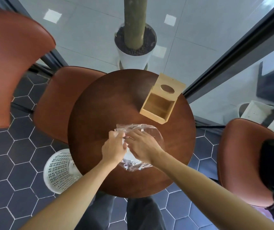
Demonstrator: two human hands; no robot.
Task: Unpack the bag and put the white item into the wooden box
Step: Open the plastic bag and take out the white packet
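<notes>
Pinching the clear bag (149,131), the left hand (114,149) grips crinkly film; right hand (142,146) reaches inside toward the white item (128,155); looks light, soft.

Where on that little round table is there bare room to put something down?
Bare wood covers the table's left half, and a strip lies between the bag and the near edge. It is crowded at the middle, where both hands work the bag, and far right, around the wooden box.
</notes>
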